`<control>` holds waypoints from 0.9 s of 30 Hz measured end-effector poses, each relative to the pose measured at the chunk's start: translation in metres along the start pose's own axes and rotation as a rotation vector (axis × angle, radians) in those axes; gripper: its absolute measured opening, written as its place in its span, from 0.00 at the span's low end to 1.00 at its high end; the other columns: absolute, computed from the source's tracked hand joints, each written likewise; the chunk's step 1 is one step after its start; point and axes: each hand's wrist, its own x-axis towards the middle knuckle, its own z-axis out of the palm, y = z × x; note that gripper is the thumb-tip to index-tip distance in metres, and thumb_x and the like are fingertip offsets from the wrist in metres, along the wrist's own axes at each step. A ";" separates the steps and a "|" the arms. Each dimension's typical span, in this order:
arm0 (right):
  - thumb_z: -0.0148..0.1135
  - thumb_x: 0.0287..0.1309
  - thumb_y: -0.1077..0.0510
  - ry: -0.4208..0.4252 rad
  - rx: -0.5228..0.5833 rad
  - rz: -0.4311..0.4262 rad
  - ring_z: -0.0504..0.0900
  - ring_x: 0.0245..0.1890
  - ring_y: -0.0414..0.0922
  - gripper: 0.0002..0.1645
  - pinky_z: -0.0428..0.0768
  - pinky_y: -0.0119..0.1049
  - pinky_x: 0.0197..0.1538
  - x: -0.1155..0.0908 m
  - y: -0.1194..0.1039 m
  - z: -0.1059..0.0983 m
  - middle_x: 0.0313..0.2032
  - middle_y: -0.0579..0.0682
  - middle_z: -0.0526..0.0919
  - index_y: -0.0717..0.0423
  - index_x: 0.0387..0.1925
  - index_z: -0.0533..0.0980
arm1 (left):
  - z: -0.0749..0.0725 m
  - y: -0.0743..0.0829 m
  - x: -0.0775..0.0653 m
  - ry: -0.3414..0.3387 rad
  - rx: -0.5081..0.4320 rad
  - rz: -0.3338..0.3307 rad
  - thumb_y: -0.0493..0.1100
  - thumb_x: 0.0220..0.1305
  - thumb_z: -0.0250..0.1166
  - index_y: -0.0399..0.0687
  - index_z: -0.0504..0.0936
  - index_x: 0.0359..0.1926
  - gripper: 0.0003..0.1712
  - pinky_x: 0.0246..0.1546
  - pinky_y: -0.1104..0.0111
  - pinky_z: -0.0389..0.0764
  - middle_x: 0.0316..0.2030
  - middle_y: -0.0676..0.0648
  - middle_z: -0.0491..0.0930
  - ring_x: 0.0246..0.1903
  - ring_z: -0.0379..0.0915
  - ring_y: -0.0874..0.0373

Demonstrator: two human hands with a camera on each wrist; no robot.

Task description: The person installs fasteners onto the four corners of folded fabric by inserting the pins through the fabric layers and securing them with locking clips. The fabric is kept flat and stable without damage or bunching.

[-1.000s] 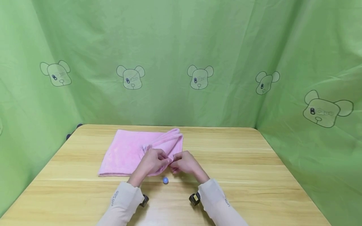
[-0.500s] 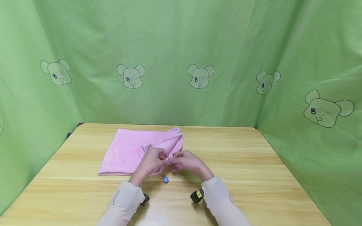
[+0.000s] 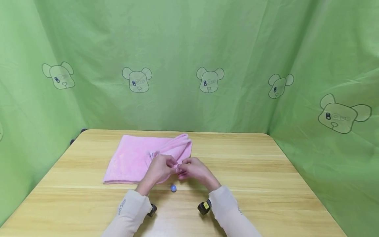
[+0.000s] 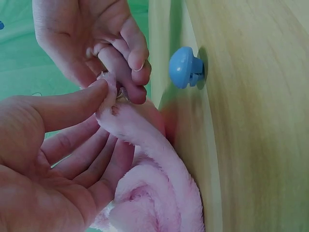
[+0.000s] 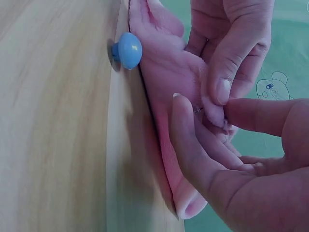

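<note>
A pink plush cloth (image 3: 133,158) lies folded on the table, its right part gathered up toward both hands. My left hand (image 3: 160,168) pinches the cloth's edge between thumb and fingers. My right hand (image 3: 193,171) meets it at the same corner, and its fingertips hold the edge there. A tiny shiny bit (image 4: 120,94) shows at that corner in the left wrist view; its kind is unclear and fingers partly cover it. Just in front of the cloth sits a blue mushroom-shaped clip (image 4: 182,67), with a round cap and slotted stem, touched by neither hand.
The wooden table (image 3: 251,184) carries the cloth and the clip. Green curtains (image 3: 177,108) with bear-head drawings stand along its back and sides. A dark strapped device (image 3: 204,207) is on the right wrist, and another on the left.
Both hands stay at the cloth's corner. My right hand and forearm shift slightly right, then partly back. The cloth and blue clip remain in place.
</note>
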 end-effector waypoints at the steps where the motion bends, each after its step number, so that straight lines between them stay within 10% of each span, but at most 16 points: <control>1: 0.55 0.65 0.67 0.006 0.001 -0.001 0.83 0.35 0.58 0.08 0.84 0.45 0.42 0.000 0.000 0.000 0.34 0.61 0.82 0.74 0.38 0.72 | 0.000 0.000 0.000 -0.004 -0.001 0.001 0.40 0.50 0.76 0.44 0.85 0.35 0.11 0.36 0.61 0.82 0.28 0.50 0.84 0.29 0.79 0.59; 18: 0.57 0.61 0.68 -0.010 0.055 -0.005 0.83 0.36 0.57 0.07 0.83 0.46 0.44 0.000 -0.001 0.000 0.32 0.59 0.83 0.73 0.38 0.72 | -0.005 0.002 0.000 -0.053 -0.050 -0.016 0.35 0.48 0.76 0.44 0.84 0.35 0.11 0.36 0.62 0.82 0.26 0.51 0.83 0.27 0.78 0.61; 22: 0.56 0.60 0.71 0.007 0.064 -0.005 0.83 0.36 0.59 0.06 0.84 0.44 0.43 -0.001 -0.002 0.001 0.33 0.60 0.81 0.73 0.38 0.70 | -0.011 0.004 -0.002 -0.073 -0.008 -0.035 0.37 0.50 0.75 0.43 0.84 0.36 0.11 0.62 0.52 0.65 0.26 0.52 0.84 0.28 0.79 0.61; 27: 0.55 0.60 0.72 0.031 0.050 -0.013 0.82 0.34 0.54 0.03 0.84 0.43 0.42 -0.001 -0.001 0.002 0.32 0.58 0.79 0.71 0.35 0.70 | -0.020 0.010 -0.004 -0.076 0.065 -0.101 0.40 0.53 0.73 0.48 0.83 0.31 0.07 0.68 0.47 0.50 0.25 0.54 0.82 0.29 0.78 0.59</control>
